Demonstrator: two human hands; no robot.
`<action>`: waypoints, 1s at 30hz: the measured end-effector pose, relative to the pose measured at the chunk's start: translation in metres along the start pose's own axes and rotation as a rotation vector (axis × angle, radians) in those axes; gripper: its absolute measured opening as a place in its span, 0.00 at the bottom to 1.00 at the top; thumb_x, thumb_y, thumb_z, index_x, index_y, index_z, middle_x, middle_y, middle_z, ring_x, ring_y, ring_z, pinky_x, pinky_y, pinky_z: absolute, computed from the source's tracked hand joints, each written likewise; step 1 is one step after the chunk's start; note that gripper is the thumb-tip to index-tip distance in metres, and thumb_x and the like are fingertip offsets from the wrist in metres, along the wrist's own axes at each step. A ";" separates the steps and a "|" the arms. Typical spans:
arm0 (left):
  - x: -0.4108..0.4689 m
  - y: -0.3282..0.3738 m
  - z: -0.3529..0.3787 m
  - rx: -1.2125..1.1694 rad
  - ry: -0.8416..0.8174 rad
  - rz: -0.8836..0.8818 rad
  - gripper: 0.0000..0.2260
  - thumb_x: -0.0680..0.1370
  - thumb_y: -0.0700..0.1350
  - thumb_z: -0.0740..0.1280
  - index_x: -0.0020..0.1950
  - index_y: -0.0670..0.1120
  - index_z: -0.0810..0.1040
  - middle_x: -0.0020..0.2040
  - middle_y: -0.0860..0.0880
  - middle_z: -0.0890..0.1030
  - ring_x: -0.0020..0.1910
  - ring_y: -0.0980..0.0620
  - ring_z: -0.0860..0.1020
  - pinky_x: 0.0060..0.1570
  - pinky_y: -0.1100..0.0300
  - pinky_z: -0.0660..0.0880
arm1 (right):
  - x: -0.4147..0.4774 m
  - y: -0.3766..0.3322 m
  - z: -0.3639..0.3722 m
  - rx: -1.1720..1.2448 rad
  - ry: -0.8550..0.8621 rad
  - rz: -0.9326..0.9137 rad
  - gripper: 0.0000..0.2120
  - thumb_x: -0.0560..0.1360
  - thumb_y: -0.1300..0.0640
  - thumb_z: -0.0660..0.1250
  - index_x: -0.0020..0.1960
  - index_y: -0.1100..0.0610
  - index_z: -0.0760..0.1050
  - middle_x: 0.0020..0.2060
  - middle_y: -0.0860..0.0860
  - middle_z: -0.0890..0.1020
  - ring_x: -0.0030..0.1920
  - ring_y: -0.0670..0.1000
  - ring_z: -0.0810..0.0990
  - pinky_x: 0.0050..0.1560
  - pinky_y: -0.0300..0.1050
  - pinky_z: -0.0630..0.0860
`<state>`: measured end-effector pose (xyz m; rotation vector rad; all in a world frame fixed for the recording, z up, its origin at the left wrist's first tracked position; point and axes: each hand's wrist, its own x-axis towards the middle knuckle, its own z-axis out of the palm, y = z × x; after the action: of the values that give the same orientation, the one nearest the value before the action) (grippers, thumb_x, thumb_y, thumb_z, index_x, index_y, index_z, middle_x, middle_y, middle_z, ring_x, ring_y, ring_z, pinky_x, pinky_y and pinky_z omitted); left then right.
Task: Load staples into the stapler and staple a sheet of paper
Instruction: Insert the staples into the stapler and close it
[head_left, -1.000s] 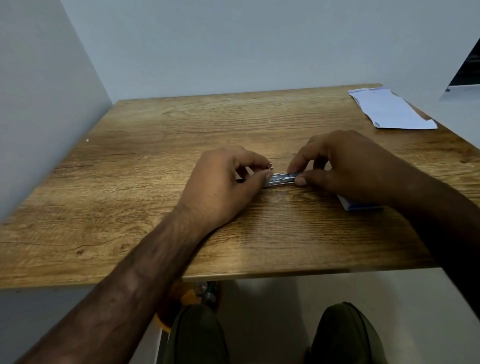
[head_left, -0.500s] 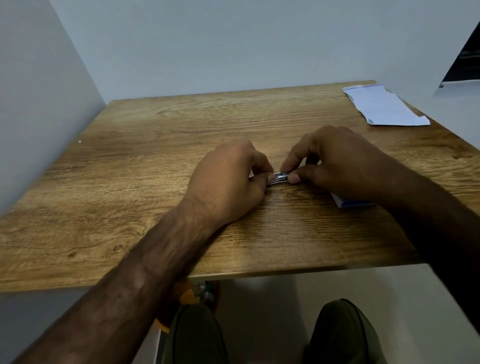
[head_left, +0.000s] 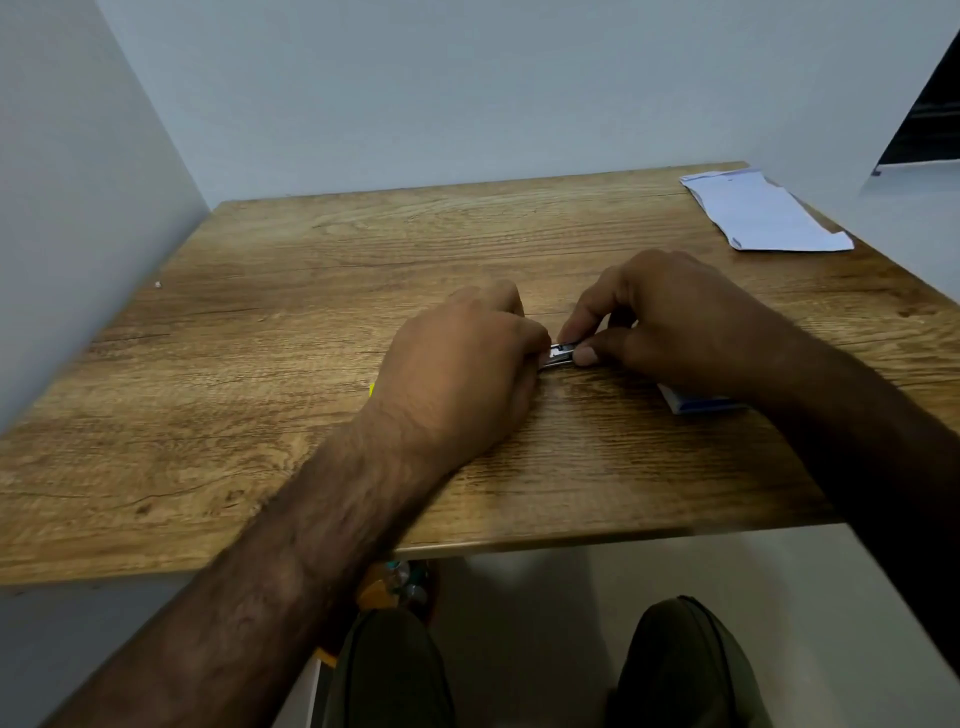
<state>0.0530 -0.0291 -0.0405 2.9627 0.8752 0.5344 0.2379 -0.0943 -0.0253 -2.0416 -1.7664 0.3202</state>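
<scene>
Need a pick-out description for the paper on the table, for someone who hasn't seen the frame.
Start at the wooden table and go to its far right corner, by the wall. The folded paper lies flat there, well clear of both hands. It is the only white sheet on the wood; the small blue-and-white box sits nearer, half hidden under the right hand.

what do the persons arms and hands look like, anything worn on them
Both forearms are bare, with no sleeve in view. The left hand and right hand wear no gloves, and no watch, bracelet or ring shows on the visible sides. The left forearm has visible hair. The right forearm lies in shadow, so its detail is unclear.
</scene>
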 end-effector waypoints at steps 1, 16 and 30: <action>-0.001 -0.001 0.000 -0.023 -0.008 -0.010 0.14 0.81 0.54 0.59 0.58 0.54 0.83 0.53 0.53 0.77 0.53 0.51 0.76 0.46 0.50 0.77 | 0.000 0.000 0.000 -0.004 0.000 -0.002 0.05 0.70 0.52 0.77 0.42 0.41 0.85 0.40 0.40 0.84 0.45 0.41 0.79 0.45 0.42 0.70; -0.015 -0.043 -0.017 -0.270 -0.148 -0.067 0.21 0.80 0.64 0.55 0.59 0.57 0.83 0.55 0.55 0.82 0.53 0.54 0.80 0.52 0.46 0.78 | 0.000 -0.001 0.000 -0.003 0.012 0.024 0.05 0.69 0.52 0.78 0.43 0.43 0.86 0.36 0.40 0.84 0.41 0.41 0.80 0.40 0.40 0.71; -0.041 -0.073 -0.018 -0.493 -0.017 -0.182 0.07 0.74 0.54 0.74 0.50 0.56 0.85 0.47 0.57 0.86 0.46 0.58 0.82 0.47 0.48 0.80 | -0.006 -0.002 0.000 -0.017 0.040 -0.019 0.03 0.73 0.52 0.73 0.45 0.43 0.80 0.42 0.40 0.83 0.48 0.43 0.80 0.50 0.48 0.76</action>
<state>-0.0233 0.0094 -0.0441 2.4167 0.8521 0.6102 0.2350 -0.0997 -0.0252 -2.0271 -1.7692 0.2571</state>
